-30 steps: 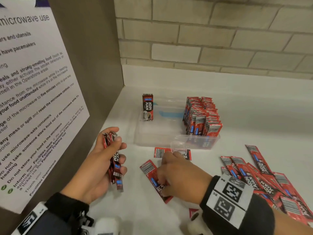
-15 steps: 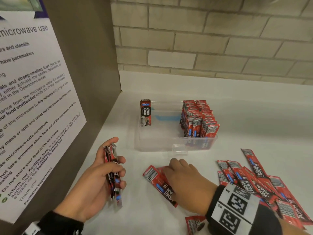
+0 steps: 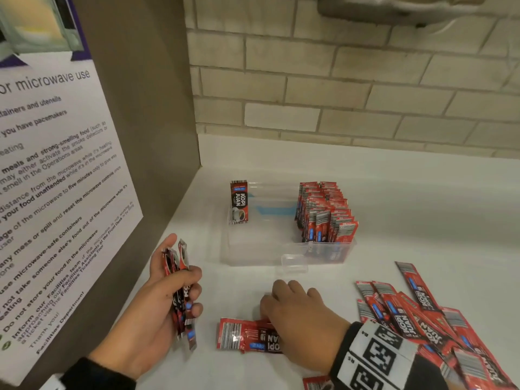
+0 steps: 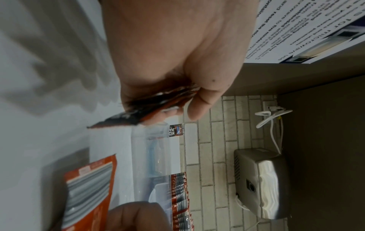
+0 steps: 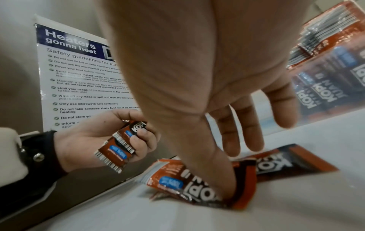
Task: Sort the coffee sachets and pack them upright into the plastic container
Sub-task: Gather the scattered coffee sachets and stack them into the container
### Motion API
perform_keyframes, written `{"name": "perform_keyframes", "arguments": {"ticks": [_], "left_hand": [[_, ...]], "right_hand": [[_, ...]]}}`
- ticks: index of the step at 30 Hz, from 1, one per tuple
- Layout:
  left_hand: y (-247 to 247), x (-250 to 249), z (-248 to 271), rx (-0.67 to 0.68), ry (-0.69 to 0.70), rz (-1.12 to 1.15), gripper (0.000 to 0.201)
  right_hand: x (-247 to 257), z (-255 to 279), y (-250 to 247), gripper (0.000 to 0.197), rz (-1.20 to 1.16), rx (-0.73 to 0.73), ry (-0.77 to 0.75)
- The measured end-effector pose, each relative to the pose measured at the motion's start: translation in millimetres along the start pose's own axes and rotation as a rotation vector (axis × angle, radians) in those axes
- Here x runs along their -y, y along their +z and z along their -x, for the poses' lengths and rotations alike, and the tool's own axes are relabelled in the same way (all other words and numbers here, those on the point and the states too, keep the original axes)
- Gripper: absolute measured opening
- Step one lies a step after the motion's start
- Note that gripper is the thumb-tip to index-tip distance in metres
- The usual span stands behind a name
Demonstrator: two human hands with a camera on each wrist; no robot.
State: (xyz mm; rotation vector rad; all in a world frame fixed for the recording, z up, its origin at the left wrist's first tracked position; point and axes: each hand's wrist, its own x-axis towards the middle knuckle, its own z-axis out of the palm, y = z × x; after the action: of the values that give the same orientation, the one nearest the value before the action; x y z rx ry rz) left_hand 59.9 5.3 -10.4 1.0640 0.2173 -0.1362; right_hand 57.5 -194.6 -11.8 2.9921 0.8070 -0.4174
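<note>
Head view: left hand (image 3: 157, 302) was curled around a bundle of sachets (image 3: 180, 294) held on edge, near the table's (image 3: 422, 220) left edge by the brown side panel (image 3: 146, 122) and its microwave poster (image 3: 50, 192). Right hand (image 3: 298, 322) lay palm-down on flat sachets (image 3: 244, 334) near the front edge, fingers spread. Plastic container (image 3: 253, 249) sat toward the back left corner: a packed row of upright sachets (image 3: 323, 212) along its right side, a lone upright sachet (image 3: 239, 201) at its far left corner. Loose pile of sachets (image 3: 408, 308) lay at the front right.

Left wrist view: thumb and fingers (image 4: 197, 106) clamped the bundle (image 4: 150, 109); container (image 4: 150, 156) and packed row (image 4: 180, 195) sat beyond. A steel appliance (image 4: 260, 182) with a white cable (image 4: 272, 115) hung on the brick wall (image 4: 213, 140).

Right wrist view: right thumb (image 5: 221, 179) pressed down on the flat sachets (image 5: 189, 184), other fingers (image 5: 247, 125) straight and off the table, gripping nothing. Left hand (image 5: 102, 137) gripped its bundle (image 5: 122, 143) in front of the poster (image 5: 79, 75).
</note>
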Motion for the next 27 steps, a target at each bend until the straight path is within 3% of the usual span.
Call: {"name": "perform_keyframes", "arguments": {"ticks": [4, 7, 9, 12, 14, 19, 24, 27], "left_hand": [[3.1, -1.3, -1.5, -0.01, 0.001, 0.042, 0.054], [9.5, -5.3, -3.6, -0.039, 0.037, 0.077, 0.053], [15.5, -9.0, -5.2, -0.052, 0.061, 0.121, 0.047], [29.9, -13.9, -9.5, -0.035, 0.092, 0.164, 0.046], [45.9, -16.1, -12.3, -0.019, 0.096, 0.162, 0.049], [89.8, -20.2, -16.7, 0.043, 0.08, 0.136, 0.042], [105.7, -18.5, -23.1, -0.023, 0.007, 0.168, 0.039], [112.2, -18.9, -21.4, -0.006, -0.017, 0.21, 0.049]], "right_hand": [[-3.7, -1.7, -7.4, 0.04, -0.066, 0.028, -0.049], [-13.2, -3.5, -19.0, 0.023, -0.237, 0.021, -0.103], [-21.6, -4.0, -29.8, 0.014, -0.528, -0.096, -0.067], [-27.4, -4.2, -45.7, 0.026, -0.972, -0.358, 0.008], [-26.2, -6.7, -53.5, 0.034, -1.08, -0.493, -0.005], [-19.9, -22.1, -66.1, 0.045, -0.733, -0.666, -0.188], [-27.3, -28.6, -71.0, 0.035, -0.581, -0.616, -0.237], [-27.6, -26.6, -74.3, 0.038, -0.544, -0.602, -0.282]]}}
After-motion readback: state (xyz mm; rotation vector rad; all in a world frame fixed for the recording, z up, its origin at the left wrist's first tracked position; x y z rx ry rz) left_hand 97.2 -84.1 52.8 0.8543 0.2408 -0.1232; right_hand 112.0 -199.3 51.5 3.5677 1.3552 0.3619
